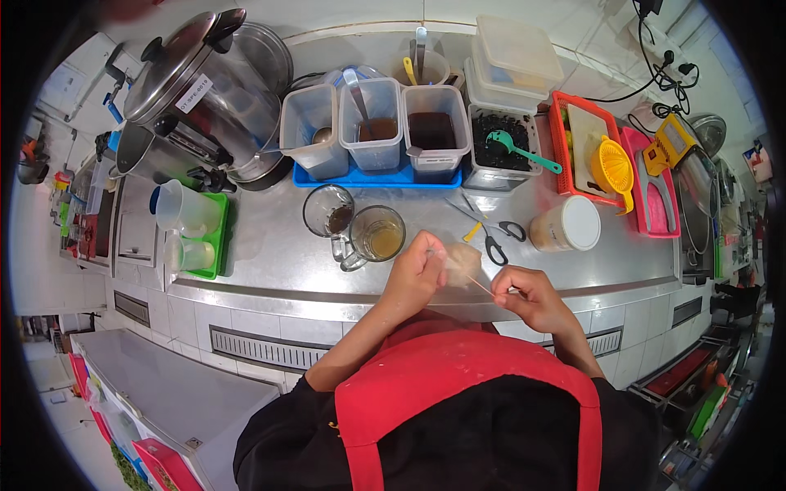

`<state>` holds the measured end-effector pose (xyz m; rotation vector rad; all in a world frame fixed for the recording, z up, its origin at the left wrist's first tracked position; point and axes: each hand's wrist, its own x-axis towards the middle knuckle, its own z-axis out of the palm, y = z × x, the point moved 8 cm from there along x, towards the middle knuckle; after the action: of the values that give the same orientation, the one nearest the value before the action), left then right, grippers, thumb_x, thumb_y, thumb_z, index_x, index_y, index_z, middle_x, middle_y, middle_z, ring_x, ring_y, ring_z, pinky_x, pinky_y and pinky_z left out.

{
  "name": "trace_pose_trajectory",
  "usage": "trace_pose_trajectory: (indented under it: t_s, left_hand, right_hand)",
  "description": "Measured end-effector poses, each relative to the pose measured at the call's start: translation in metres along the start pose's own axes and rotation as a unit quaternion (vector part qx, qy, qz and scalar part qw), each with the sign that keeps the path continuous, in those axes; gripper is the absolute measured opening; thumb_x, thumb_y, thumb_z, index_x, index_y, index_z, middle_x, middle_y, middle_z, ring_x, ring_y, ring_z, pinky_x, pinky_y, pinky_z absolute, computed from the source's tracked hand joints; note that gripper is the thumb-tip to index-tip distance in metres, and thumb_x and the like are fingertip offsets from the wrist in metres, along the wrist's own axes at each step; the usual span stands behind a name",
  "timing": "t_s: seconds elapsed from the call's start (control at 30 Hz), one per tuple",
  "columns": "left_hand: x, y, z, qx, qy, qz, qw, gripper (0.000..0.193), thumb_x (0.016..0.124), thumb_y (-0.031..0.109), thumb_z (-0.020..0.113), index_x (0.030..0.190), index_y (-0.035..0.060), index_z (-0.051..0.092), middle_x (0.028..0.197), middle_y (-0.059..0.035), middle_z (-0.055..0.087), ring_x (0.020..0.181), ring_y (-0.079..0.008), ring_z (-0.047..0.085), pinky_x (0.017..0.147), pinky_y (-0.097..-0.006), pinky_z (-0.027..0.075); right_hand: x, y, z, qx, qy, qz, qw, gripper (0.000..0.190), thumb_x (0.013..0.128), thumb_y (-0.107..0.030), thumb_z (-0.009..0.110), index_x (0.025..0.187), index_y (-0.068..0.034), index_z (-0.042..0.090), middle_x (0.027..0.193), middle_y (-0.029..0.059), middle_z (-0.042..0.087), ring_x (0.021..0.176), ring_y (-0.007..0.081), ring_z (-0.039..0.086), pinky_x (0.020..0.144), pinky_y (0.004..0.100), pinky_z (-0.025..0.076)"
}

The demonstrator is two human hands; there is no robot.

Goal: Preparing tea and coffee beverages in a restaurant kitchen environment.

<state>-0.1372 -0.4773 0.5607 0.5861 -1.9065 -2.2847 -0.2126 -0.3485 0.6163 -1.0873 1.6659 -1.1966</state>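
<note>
My left hand (419, 270) pinches the gathered end of a clear plastic bag (462, 265) with pale, tan contents. The bag is above the front part of a stainless steel counter (270, 245). From the bag a thin reddish strand (480, 285), perhaps a rubber band, runs taut to the fingertips of my right hand (531, 297). Just beyond the bag lie black-handled scissors (488, 236) and a small yellow item (472, 232). Two glass mugs stand left of my left hand: one (377, 234) has cloudy yellowish liquid, the other (330, 212) a little dark liquid.
Behind, a blue tray (377, 178) carries several plastic containers, beside a tub of black pieces (505, 144) with a green spoon. A steel urn (206, 104) and green tray (220, 239) stand left. A white-lidded jar (565, 224) and red basket (559, 132) are right.
</note>
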Motion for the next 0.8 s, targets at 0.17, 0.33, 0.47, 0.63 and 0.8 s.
trace_pose_trajectory:
  t_s: [0.17,0.33,0.47,0.63,0.8]
  left_hand:
    - [0.009,0.032,0.02,0.131,-0.042,0.061,0.989,0.006,0.088,0.01,0.043,0.087,0.0046,0.041,0.059,-0.0044,0.05,0.054,-0.01,0.048,0.051,-0.0242,0.037]
    - [0.027,0.046,0.034,0.266,-0.064,0.125,0.954,0.008,0.085,0.011,0.046,0.088,0.005,0.042,0.059,-0.0099,0.053,0.054,-0.0214,0.054,0.054,-0.0311,0.041]
    - [0.026,0.072,0.045,0.302,-0.135,0.23,0.915,0.008,0.082,0.012,0.048,0.087,0.0054,0.046,0.071,-0.0117,0.055,0.066,-0.0289,0.054,0.061,-0.0357,0.042]
    - [0.021,0.088,0.05,0.313,-0.186,0.258,0.895,0.008,0.081,0.013,0.05,0.084,0.0051,0.049,0.079,-0.0107,0.055,0.077,-0.0305,0.053,0.067,-0.0365,0.041]
    - [0.019,0.089,0.035,0.289,-0.171,0.242,0.91,0.009,0.082,0.013,0.051,0.081,0.0046,0.05,0.069,-0.0063,0.053,0.069,-0.0227,0.053,0.063,-0.0319,0.041]
  right_hand:
    - [-0.002,0.014,-0.027,-0.099,0.126,0.043,0.986,0.006,0.073,-0.003,0.06,0.072,-0.002,0.054,0.072,0.0071,0.054,0.068,0.0165,0.052,0.063,0.0263,0.04]
    - [0.001,-0.009,0.003,-0.12,0.111,-0.001,0.986,0.005,0.072,-0.006,0.062,0.074,-0.003,0.058,0.069,0.0086,0.056,0.064,0.0189,0.055,0.059,0.0285,0.042]
    - [-0.002,0.006,0.001,-0.042,0.053,0.022,0.997,0.007,0.073,-0.007,0.063,0.078,-0.002,0.06,0.071,0.0068,0.058,0.064,0.0157,0.055,0.06,0.0268,0.043]
    - [0.007,-0.036,-0.027,-0.204,0.244,-0.146,0.937,0.017,0.069,-0.009,0.066,0.083,-0.003,0.058,0.077,0.0071,0.054,0.072,0.0238,0.054,0.062,0.0309,0.043]
    - [0.012,-0.027,-0.015,-0.215,0.203,-0.14,0.945,0.014,0.07,-0.005,0.062,0.081,-0.003,0.054,0.077,0.0111,0.053,0.074,0.0288,0.052,0.064,0.0335,0.042]
